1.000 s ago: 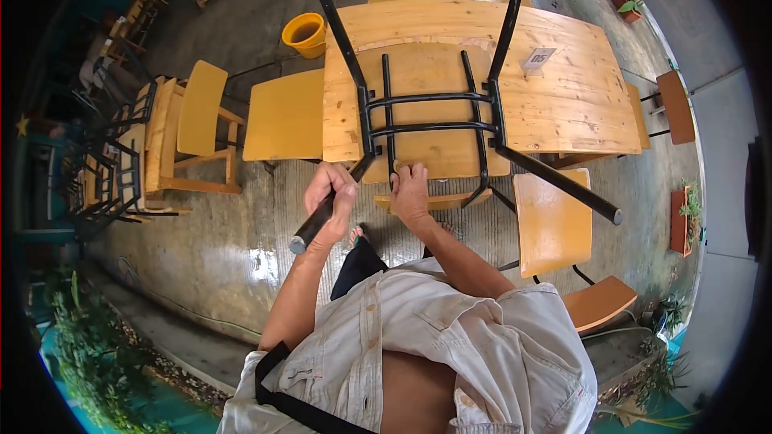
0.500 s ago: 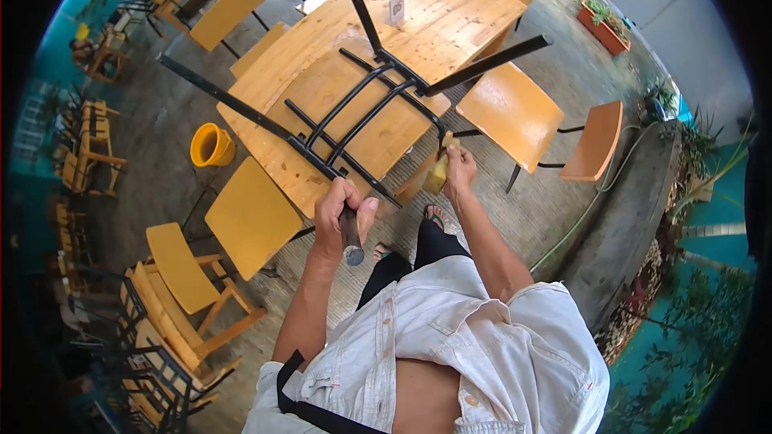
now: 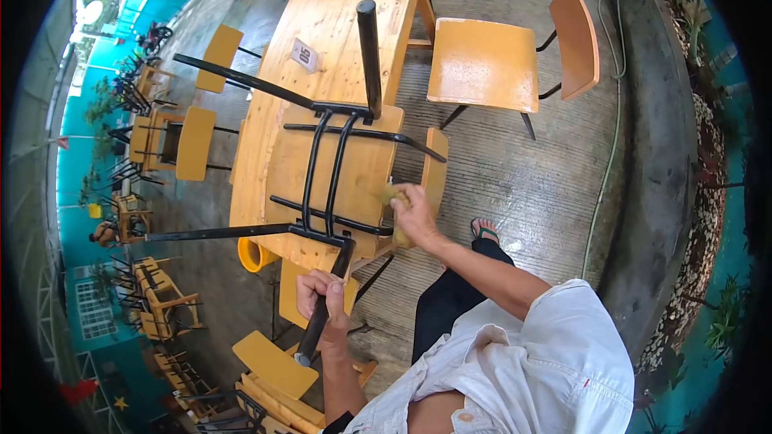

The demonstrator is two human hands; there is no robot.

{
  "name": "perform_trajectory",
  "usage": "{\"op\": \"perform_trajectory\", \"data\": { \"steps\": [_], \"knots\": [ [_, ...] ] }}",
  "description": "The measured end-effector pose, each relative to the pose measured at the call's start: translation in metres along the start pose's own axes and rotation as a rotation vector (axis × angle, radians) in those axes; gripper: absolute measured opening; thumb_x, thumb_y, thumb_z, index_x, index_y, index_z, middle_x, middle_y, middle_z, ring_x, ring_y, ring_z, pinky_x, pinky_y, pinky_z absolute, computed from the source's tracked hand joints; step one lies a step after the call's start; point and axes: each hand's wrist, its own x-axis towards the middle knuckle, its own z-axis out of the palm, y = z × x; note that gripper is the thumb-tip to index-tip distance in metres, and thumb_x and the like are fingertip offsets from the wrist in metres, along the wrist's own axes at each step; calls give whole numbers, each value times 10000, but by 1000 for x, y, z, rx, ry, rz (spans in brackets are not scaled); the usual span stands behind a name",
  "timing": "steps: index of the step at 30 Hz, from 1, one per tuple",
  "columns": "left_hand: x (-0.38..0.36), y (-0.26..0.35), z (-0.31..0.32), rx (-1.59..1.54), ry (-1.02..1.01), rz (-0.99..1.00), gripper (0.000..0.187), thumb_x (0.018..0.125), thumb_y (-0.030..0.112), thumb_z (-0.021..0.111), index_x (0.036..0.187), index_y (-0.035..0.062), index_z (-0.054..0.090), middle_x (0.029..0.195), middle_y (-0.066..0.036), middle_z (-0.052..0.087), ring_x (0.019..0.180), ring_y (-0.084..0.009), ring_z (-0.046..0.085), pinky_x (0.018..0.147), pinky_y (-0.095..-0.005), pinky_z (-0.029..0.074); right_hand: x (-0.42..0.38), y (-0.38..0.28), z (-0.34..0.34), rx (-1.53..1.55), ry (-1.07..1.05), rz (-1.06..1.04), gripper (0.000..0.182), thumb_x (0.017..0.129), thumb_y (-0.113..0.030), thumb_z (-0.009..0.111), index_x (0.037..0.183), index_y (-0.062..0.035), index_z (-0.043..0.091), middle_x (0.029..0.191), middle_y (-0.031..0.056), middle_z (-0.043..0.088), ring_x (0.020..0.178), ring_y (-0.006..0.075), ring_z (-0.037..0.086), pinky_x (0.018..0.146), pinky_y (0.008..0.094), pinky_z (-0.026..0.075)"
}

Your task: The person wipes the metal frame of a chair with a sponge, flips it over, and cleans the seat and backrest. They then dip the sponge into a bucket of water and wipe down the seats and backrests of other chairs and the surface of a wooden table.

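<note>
A chair with black metal legs lies upside down, its yellow-brown seat [image 3: 354, 162] on the wooden table [image 3: 277, 52]. My left hand [image 3: 323, 301] is wrapped round the near black chair leg [image 3: 316, 325], close to its tip. At the right edge of the upturned seat is my right hand [image 3: 412, 213], closed on a yellowish-green cloth [image 3: 400, 233]. Part of the cloth is hidden by the fingers. The chair's backrest [image 3: 435, 169] hangs down beyond the table edge.
An orange chair [image 3: 482, 64] stands upright at the right of the table. A number sign [image 3: 304, 56] is on the tabletop. The yellow bucket [image 3: 256, 253] stands on the floor at the left. A hose [image 3: 613, 153] runs beside the concrete ledge [image 3: 659, 161]. A person is far left.
The view has turned, so the table appears further left. The upturned chair has rotated relative to the table. My right hand has moved with the cloth from the frame bar to the seat edge.
</note>
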Motion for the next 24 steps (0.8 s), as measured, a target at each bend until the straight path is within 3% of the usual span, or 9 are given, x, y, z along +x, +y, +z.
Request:
{"op": "perform_trajectory", "data": {
  "steps": [6, 8, 10, 11, 15, 19, 21, 22, 24],
  "knots": [
    [4, -6, -11, 4, -129, 44, 270, 929, 126, 622, 822, 88, 377, 685, -43, 453, 602, -114, 433, 648, -290, 438, 156, -31, -55, 22, 524, 30, 415, 949, -308, 612, 1247, -20, 587, 1174, 236, 599, 1123, 386, 563, 980, 447, 440],
    [4, -10, -16, -17, -185, 52, 272, 931, 134, 624, 822, 88, 378, 672, -41, 450, 585, -113, 433, 625, -287, 440, 164, -33, -30, -3, 545, 29, 402, 942, -314, 619, 1233, -40, 582, 1160, 219, 584, 1132, 386, 533, 1001, 446, 425],
    [9, -18, -20, -57, -229, 87, 290, 930, 155, 640, 821, 91, 380, 636, -34, 438, 516, -109, 418, 542, -282, 432, 149, -14, 13, -168, 322, 39, 354, 919, -307, 631, 1195, -88, 603, 1192, 154, 548, 1123, 361, 525, 969, 478, 409],
    [6, -17, -20, -82, -218, 50, 312, 914, 159, 675, 820, 92, 386, 625, -33, 445, 522, -116, 429, 551, -294, 452, 137, 5, 32, -412, 469, -204, 314, 887, -274, 670, 1150, -106, 639, 1175, 130, 554, 1094, 323, 526, 920, 458, 397],
    [8, -12, -15, -96, -193, 43, 354, 894, 186, 733, 832, 99, 395, 603, -32, 450, 485, -120, 426, 544, -301, 474, 137, 32, 42, -199, 668, -326, 245, 860, -195, 706, 1085, -103, 675, 1135, 109, 552, 1048, 306, 521, 878, 438, 382],
    [9, -14, -19, -78, -193, 82, 358, 908, 192, 732, 831, 125, 389, 594, -12, 432, 449, -101, 393, 523, -283, 455, 141, 64, 48, -59, 747, -264, 198, 896, -204, 679, 1041, -70, 665, 1109, 113, 566, 1040, 322, 535, 858, 451, 394],
    [10, -13, -15, -76, -212, 100, 282, 910, 160, 672, 832, 107, 406, 591, 5, 399, 460, -86, 371, 496, -258, 400, 138, 102, 47, -31, 876, -39, 225, 935, -253, 648, 1049, -60, 668, 1103, 120, 577, 1072, 321, 538, 883, 462, 401],
    [10, -12, -14, -79, -215, 100, 287, 907, 160, 675, 825, 109, 405, 590, 5, 399, 460, -85, 366, 493, -256, 391, 135, 140, 44, -94, 834, 149, 251, 951, -291, 621, 1082, -81, 663, 1127, 98, 554, 1099, 319, 521, 883, 466, 384],
    [7, -9, -10, -68, -197, 89, 291, 903, 158, 677, 815, 112, 403, 588, 6, 395, 458, -84, 360, 489, -254, 379, 125, 200, 26, -150, 724, 264, 236, 958, -293, 609, 1044, -87, 681, 1106, 100, 564, 1106, 314, 524, 895, 486, 396]
  ]
}}
